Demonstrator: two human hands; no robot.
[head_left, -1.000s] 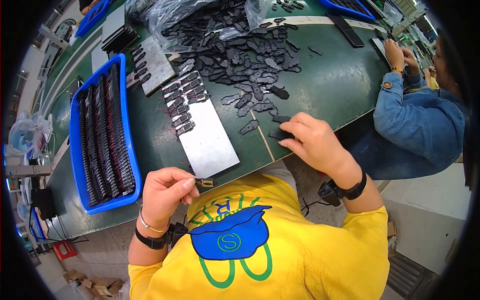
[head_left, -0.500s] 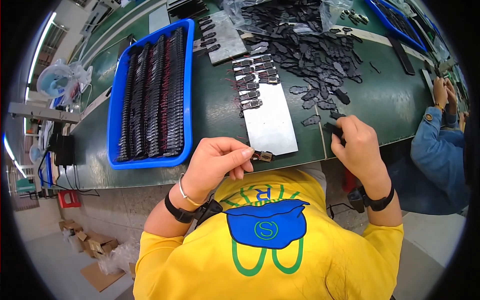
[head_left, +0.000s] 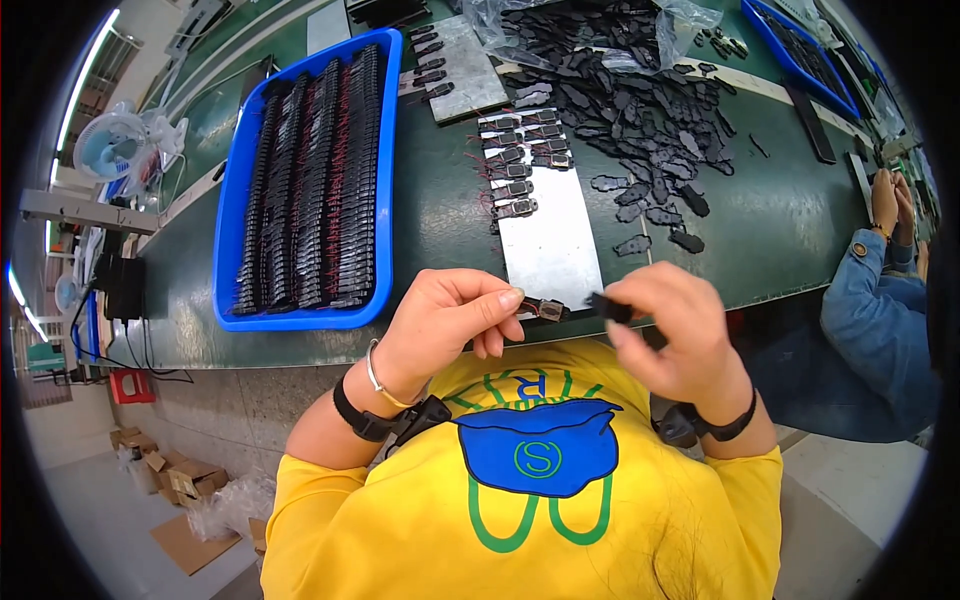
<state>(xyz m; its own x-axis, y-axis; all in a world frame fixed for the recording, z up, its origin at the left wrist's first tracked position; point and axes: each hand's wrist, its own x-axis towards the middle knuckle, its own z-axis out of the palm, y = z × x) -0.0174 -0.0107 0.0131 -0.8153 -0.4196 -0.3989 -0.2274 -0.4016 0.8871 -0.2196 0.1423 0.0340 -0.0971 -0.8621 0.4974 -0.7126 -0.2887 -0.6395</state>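
My left hand point(head_left: 452, 308) pinches the end of a small black speaker-like module point(head_left: 546, 310) with a rectangular metallic face, over the near end of a pale metal plate point(head_left: 550, 250). Just right of the module, my right hand point(head_left: 680, 328) grips a flat black plastic piece point(head_left: 609, 306) between thumb and fingers. A narrow gap separates the two parts. Similar modules with thin red wires point(head_left: 517, 208) lie in two columns on the plate's far half. Beyond my right hand spreads a loose pile of flat black plastic pieces point(head_left: 640, 120).
To the left stands a blue tray point(head_left: 386, 200) packed with rows of black parts and red wires. A second metal plate point(head_left: 462, 75) bears more modules. Another blue tray point(head_left: 800, 60) and a dark bar point(head_left: 808, 122) lie far right, near a co-worker's hands point(head_left: 888, 205).
My right hand has moved left and nearer from the pile's edge, bringing the black plastic piece beside the module. My left hand still pinches the module.
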